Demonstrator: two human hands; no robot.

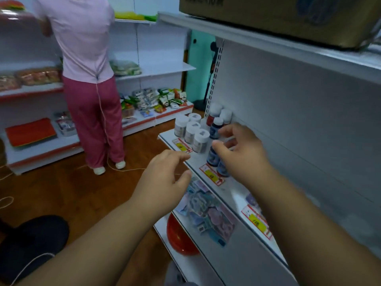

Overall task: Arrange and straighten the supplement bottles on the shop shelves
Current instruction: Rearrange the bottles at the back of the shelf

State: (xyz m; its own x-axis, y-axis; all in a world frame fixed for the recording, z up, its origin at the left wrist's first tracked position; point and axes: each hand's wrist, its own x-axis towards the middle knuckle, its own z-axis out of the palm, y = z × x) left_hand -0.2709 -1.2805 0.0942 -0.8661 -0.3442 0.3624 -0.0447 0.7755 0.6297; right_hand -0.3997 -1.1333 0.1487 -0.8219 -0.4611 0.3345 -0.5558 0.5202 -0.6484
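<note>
Several supplement bottles stand on the white shelf [228,190]. White-capped pale bottles [191,132] sit in a cluster at its far left end, with two red bottles [214,112] behind them by the back panel. A row of dark blue bottles [213,155] runs along the front. My right hand [241,153] hovers over the blue bottles with fingers loosely curled, covering some of them; it holds nothing that I can see. My left hand [165,178] hangs in front of the shelf edge, fingers relaxed and empty.
Red-and-yellow price tags [212,175] line the shelf edge. Packets [208,211] lie on the shelf below, above a red bowl [179,238]. A cardboard box [278,15] sits on the top shelf. A person in pink [90,79] stands at the far shelves. A cord crosses the wooden floor.
</note>
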